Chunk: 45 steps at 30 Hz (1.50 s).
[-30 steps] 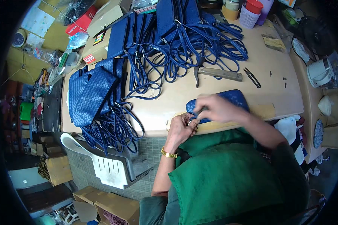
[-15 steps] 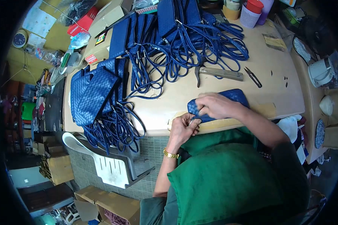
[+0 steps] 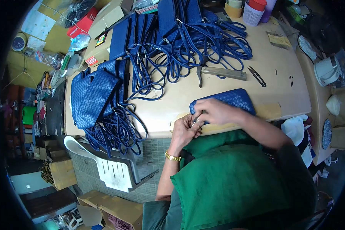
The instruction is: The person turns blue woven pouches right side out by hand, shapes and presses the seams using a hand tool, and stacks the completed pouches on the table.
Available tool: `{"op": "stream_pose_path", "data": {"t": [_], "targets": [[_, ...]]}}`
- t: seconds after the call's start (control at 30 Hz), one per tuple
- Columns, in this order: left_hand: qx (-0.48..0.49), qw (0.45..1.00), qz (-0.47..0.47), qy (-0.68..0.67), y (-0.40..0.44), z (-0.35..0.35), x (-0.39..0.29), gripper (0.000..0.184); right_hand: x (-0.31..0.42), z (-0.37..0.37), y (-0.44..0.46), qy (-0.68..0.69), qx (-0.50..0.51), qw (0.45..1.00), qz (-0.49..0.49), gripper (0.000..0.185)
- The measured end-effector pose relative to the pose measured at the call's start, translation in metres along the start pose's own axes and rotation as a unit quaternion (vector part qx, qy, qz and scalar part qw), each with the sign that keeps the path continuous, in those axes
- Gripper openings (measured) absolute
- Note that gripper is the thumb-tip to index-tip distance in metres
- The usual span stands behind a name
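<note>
A blue woven-pattern pouch (image 3: pixel 234 99) lies at the table's front edge, partly under my right hand. My left hand (image 3: pixel 184 129), with a gold watch on its wrist, is closed at the pouch's left end. A small shiny metal piece (image 3: pixel 194 124) shows between its fingers; its exact kind is too small to tell. My right hand (image 3: pixel 214 112) is closed in a pinch right beside it, over the pouch's near left corner. Whatever its fingertips grip is hidden.
Beyond the pouch lie a hammer (image 3: pixel 224 73) and thread snips (image 3: pixel 257 76). Stacks of blue pouches (image 3: pixel 94 97) with long looped straps (image 3: pixel 115 128) cover the left and back of the table (image 3: pixel 161 115). A white plastic chair (image 3: pixel 113 172) stands at the left front.
My right hand has moved down and left, bringing its fingertips to my left hand. More of the pouch's top shows now. My left hand stays nearly in place.
</note>
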<state>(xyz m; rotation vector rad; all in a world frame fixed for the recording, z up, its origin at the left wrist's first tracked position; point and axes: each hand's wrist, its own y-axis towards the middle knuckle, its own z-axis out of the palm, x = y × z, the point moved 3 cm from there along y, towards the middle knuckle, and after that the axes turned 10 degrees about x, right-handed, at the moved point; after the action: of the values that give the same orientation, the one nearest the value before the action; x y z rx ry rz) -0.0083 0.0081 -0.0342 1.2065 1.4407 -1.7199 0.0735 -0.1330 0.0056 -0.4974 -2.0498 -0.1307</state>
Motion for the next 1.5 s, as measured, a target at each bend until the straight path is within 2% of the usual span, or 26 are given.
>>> {"op": "stream_pose_path", "data": {"t": [0.07, 0.13, 0.17, 0.23, 0.27, 0.3, 0.37, 0.4, 0.5, 0.53, 0.57, 0.67, 0.73, 0.77, 0.83, 0.9, 0.97, 1.0, 1.1, 1.13, 1.23, 1.27, 1.3, 1.37, 1.43, 1.5], "targets": [[0.000, 1.000, -0.006, -0.002, 0.001, 0.001, -0.003, 0.017, -0.008, -0.009, -0.008, 0.021, 0.012, 1.000, 0.019, 0.017], [0.001, 1.000, -0.013, -0.004, 0.001, 0.001, -0.003, 0.018, -0.003, -0.018, -0.017, -0.135, -0.024, 0.989, 0.052, 0.017], [0.001, 1.000, -0.012, -0.009, 0.001, 0.000, -0.002, 0.018, 0.001, -0.017, -0.015, -0.135, -0.026, 0.989, 0.053, 0.017], [0.001, 1.000, -0.009, -0.015, 0.002, 0.000, 0.001, 0.018, 0.012, -0.015, -0.009, 0.026, -0.045, 0.999, -0.015, 0.016], [-0.002, 1.000, -0.008, -0.008, 0.002, 0.000, 0.002, 0.018, 0.005, -0.003, -0.004, 0.040, -0.007, 0.999, -0.029, 0.016], [-0.005, 1.000, -0.008, 0.001, 0.001, 0.000, 0.003, 0.018, 0.003, -0.004, -0.007, 0.041, -0.008, 0.999, -0.029, 0.016], [-0.005, 1.000, -0.008, 0.004, 0.002, 0.001, 0.000, 0.018, -0.008, -0.011, -0.014, 0.008, 0.026, 0.999, 0.047, 0.016], [-0.004, 1.000, -0.010, 0.007, 0.001, 0.000, -0.001, 0.017, -0.010, -0.013, -0.017, 0.009, 0.023, 0.999, 0.047, 0.016], [-0.009, 1.000, -0.013, -0.014, 0.000, 0.001, -0.003, 0.017, -0.009, -0.027, -0.024, -0.156, -0.064, 0.983, 0.077, 0.017], [-0.008, 1.000, -0.012, -0.015, 0.001, 0.001, -0.004, 0.017, -0.001, -0.022, -0.022, -0.100, -0.084, 0.991, 0.041, 0.016], [-0.009, 1.000, -0.009, -0.016, 0.000, 0.001, -0.004, 0.017, 0.007, -0.014, -0.018, -0.023, -0.053, 0.998, 0.037, 0.016], [-0.002, 1.000, -0.013, -0.005, -0.001, 0.001, -0.002, 0.017, 0.005, 0.005, -0.012, -0.032, -0.039, 0.999, -0.004, 0.019], [0.003, 1.000, -0.017, 0.007, -0.001, -0.001, -0.002, 0.017, -0.002, -0.009, -0.025, -0.061, 0.002, 0.994, 0.086, 0.018], [0.008, 1.000, -0.013, -0.005, 0.000, -0.002, -0.001, 0.017, -0.009, -0.013, -0.031, -0.062, 0.000, 0.994, 0.087, 0.018], [0.013, 1.000, -0.008, -0.018, 0.000, -0.002, -0.001, 0.017, -0.017, -0.027, -0.041, -0.077, -0.108, 0.985, 0.111, 0.018], [0.016, 0.999, 0.009, -0.047, -0.001, -0.001, 0.000, 0.018, -0.019, -0.038, -0.046, -0.026, -0.121, 0.985, 0.117, 0.016], [0.011, 0.999, 0.007, -0.043, -0.001, 0.001, -0.001, 0.018, -0.019, -0.036, -0.047, 0.164, -0.056, 0.977, 0.121, 0.017], [0.006, 0.999, 0.007, -0.036, -0.001, 0.001, -0.002, 0.018, -0.011, -0.034, -0.046, 0.229, -0.039, 0.968, 0.093, 0.019], [-0.003, 1.000, -0.012, -0.012, -0.001, 0.003, -0.005, 0.017, -0.011, -0.023, -0.042, 0.262, 0.003, 0.960, 0.093, 0.021], [-0.002, 1.000, -0.011, -0.012, -0.001, 0.003, -0.005, 0.017, -0.013, -0.017, -0.032, 0.174, -0.039, 0.984, -0.027, 0.021], [0.000, 1.000, -0.009, -0.009, 0.000, 0.002, -0.005, 0.017, 0.007, -0.004, -0.018, 0.127, -0.080, 0.989, -0.016, 0.023], [-0.003, 1.000, -0.011, -0.012, 0.000, 0.002, -0.004, 0.016, 0.004, 0.006, -0.007, 0.124, -0.062, 0.990, -0.030, 0.021], [-0.006, 1.000, -0.015, -0.015, 0.001, 0.001, -0.003, 0.016, 0.000, 0.007, -0.007, 0.124, -0.062, 0.990, -0.030, 0.021], [0.005, 1.000, -0.003, -0.027, 0.002, 0.000, 0.000, 0.016, -0.006, 0.003, -0.007, -0.021, -0.048, 0.999, 0.008, 0.022], [0.016, 0.999, 0.011, -0.037, 0.003, -0.001, -0.001, 0.016, -0.012, -0.006, -0.021, -0.002, -0.046, 0.999, 0.018, 0.025], [0.018, 1.000, -0.016, -0.010, 0.004, -0.001, -0.002, 0.017, -0.009, -0.017, -0.032, -0.077, -0.032, 0.993, 0.089, 0.025]]}}
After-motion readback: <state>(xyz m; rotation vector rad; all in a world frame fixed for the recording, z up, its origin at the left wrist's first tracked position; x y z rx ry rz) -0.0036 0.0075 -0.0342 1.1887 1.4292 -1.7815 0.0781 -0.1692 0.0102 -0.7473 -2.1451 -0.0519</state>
